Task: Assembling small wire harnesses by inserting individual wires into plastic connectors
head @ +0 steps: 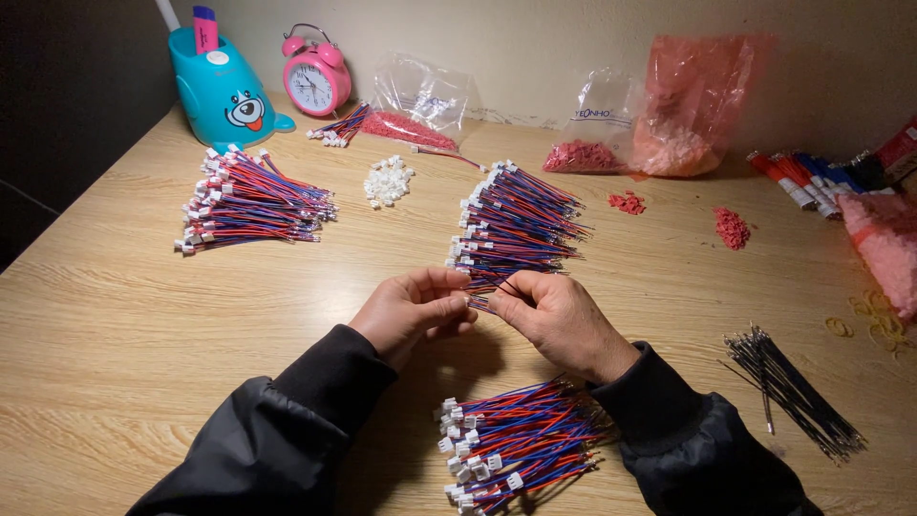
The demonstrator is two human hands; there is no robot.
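My left hand (413, 308) and my right hand (552, 313) meet above the wooden table (143, 325), fingertips pinched together on one small cable piece (482, 298) with red, blue and black wires. Just beyond the hands lies a pile of red-and-blue wire harnesses with white connectors (514, 222). Another such pile (516, 441) lies near me between my black sleeves. A third pile (250, 203) rests at the far left.
A bundle of black wires (793, 390) lies at the right. Loose white connectors (387, 180), red connector heaps (732, 227), plastic bags (688, 100), a pink alarm clock (316, 81) and a teal holder (223, 94) line the back. Rubber bands (874, 315) lie far right.
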